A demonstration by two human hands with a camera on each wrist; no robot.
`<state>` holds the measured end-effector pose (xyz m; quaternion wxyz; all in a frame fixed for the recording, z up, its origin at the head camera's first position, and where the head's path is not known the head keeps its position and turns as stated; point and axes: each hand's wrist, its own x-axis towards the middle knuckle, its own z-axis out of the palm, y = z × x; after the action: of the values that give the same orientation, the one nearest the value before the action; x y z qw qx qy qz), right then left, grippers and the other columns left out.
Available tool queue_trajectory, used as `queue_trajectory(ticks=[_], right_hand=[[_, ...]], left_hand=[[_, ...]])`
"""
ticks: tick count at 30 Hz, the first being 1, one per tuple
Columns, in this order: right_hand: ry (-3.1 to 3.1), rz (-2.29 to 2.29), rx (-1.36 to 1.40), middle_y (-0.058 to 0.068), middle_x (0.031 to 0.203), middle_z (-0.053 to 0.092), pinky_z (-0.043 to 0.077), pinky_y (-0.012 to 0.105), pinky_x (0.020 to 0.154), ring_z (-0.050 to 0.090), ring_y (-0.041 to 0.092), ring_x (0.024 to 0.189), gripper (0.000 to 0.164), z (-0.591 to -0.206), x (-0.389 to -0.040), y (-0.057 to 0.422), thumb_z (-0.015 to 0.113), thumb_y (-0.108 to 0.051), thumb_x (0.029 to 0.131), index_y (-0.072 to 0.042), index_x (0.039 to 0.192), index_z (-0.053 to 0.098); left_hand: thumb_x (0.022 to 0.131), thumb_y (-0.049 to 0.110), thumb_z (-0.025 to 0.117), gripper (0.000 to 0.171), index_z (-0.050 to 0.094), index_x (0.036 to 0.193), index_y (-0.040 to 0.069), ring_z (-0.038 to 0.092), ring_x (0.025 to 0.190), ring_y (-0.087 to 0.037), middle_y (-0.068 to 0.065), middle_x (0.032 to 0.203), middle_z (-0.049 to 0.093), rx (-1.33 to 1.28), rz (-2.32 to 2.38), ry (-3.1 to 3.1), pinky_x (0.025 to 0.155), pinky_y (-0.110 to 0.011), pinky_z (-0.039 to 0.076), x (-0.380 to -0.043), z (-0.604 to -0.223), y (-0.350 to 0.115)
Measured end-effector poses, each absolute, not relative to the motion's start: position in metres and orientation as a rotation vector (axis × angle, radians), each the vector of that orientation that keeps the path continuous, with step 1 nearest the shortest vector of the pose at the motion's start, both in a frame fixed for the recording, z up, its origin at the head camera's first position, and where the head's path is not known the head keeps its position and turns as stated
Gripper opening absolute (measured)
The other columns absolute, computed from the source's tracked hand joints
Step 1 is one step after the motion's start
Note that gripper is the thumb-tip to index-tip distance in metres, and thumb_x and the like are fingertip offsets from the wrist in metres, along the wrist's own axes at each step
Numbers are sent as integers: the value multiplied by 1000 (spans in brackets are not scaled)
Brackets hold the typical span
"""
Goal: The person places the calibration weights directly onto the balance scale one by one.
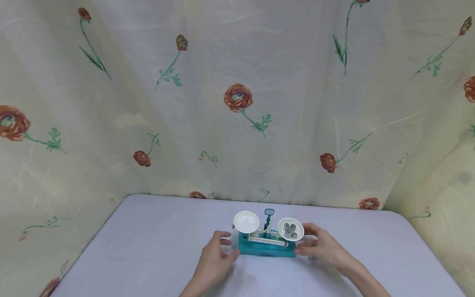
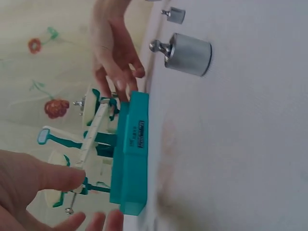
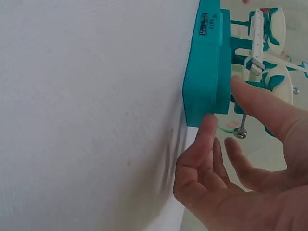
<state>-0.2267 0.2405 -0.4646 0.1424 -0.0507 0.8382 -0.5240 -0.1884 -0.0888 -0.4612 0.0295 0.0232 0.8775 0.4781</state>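
Balance scale: teal plastic two-pan balance scale [image 1: 265,249], standing upright on the white cloth-like table [image 1: 167,247], between the fingers of both hands.
Long axis: runs from the left fingers across to the right fingers, so each hand faces one short end.
Left hand: the left hand [image 1: 214,260] stands at the left end, thumb and fingers apart, none clamped. Thumb is by the near corner of the base; whether it touches cannot be told.
Right hand: the right hand [image 1: 326,247] is judged the nearer. Its thumb and fingers are spread and loosely bent, not clamped; one fingertip appears to touch the end of the base.
Left pan: round white dish [image 1: 246,222], beyond and above the left fingers.
Right pan: round white dish [image 1: 299,232], just beside the right fingers, bearing a cluster of small silver metal weights [image 1: 290,229].
Loose weights: a large silver cylindrical weight [image 2: 190,54] and a small silver cylindrical weight [image 2: 175,15] stand upright on the near side of the base, to the right of the left fingers.
Edges and room: table extends outward beyond both sets of fingers; its far edge lies behind the scale, against a cream flower-print curtain [image 1: 239,156]. Nearside room is judged limited by the loose weights.
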Motion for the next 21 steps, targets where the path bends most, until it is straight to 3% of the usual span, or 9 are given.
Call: queue_trajectory(ticks=[4, 8, 11, 15, 17, 21], right_hand=[[2400, -1499, -121, 31, 152, 52, 61, 33, 78, 72, 22, 111, 82, -468, -228, 240, 87, -11, 89, 8, 155, 41], [2407, -1471, -105, 31, 151, 53, 62, 34, 82, 72, 22, 112, 84, -470, -231, 240, 87, -10, 89, 8, 156, 40], [2404, -1468, -123, 32, 151, 53, 62, 35, 82, 72, 23, 112, 85, -471, -233, 241, 86, -8, 89, 10, 157, 39], [2376, -1472, -172, 33, 152, 52, 62, 33, 82, 71, 21, 111, 88, -472, -234, 242, 85, -5, 89, 14, 159, 34], [2359, -1477, -205, 34, 150, 54, 62, 31, 82, 71, 21, 110, 89, -471, -235, 243, 83, -2, 89, 16, 159, 31], [2351, -1472, -217, 30, 142, 59, 61, 28, 80, 70, 19, 106, 93, -470, -237, 244, 84, 0, 88, 17, 160, 27]], left_hand=[[94, 17, 82, 39, 63, 128, 9, 72, 89, -22, -12, 117, 75, 218, 1465, 2595, 81, -47, 64, -182, -455, -96], [95, 16, 82, 32, 68, 124, 14, 72, 87, -17, -5, 113, 76, 408, 1381, 2436, 81, -41, 63, -178, -453, -104], [96, 16, 81, 30, 70, 124, 19, 70, 90, -13, 2, 113, 75, 433, 1310, 2306, 86, -37, 62, -177, -453, -107], [97, 11, 79, 28, 73, 122, 21, 70, 96, -17, 1, 113, 75, 377, 1276, 2157, 95, -43, 63, -173, -453, -108], [97, 7, 78, 29, 74, 122, 21, 69, 95, -20, -1, 112, 76, 365, 1276, 2101, 95, -44, 63, -170, -452, -108], [97, 5, 78, 30, 75, 122, 21, 64, 89, -19, -1, 112, 77, 427, 1241, 2051, 85, -31, 59, -165, -452, -110]])
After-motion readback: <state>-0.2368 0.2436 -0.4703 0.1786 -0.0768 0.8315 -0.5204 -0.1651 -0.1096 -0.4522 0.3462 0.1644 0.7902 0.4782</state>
